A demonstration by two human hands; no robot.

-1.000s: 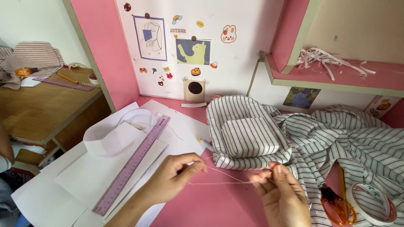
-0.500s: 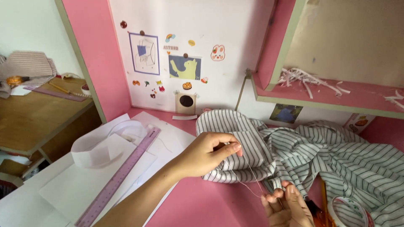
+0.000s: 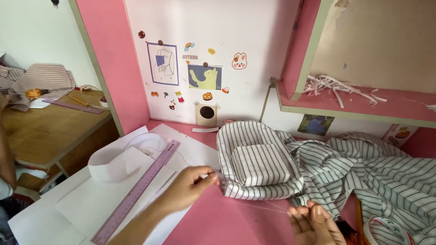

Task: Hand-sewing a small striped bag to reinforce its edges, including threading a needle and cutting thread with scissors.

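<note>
Thread [image 3: 254,205] stretched between left hand [image 3: 193,186] and right hand [image 3: 313,222], pinched.

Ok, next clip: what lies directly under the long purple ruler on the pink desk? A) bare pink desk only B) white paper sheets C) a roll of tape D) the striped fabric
B: the purple ruler rests diagonally across white paper sheets, left of the striped fabric.

A pink desk top [image 3: 236,222] meets a white wall [image 3: 254,31] with small stickers at twelve o'clock; a pink shelf [image 3: 363,102] sits at two o'clock, a wooden table [image 3: 45,131] at nine o'clock, daylight throughout
</note>
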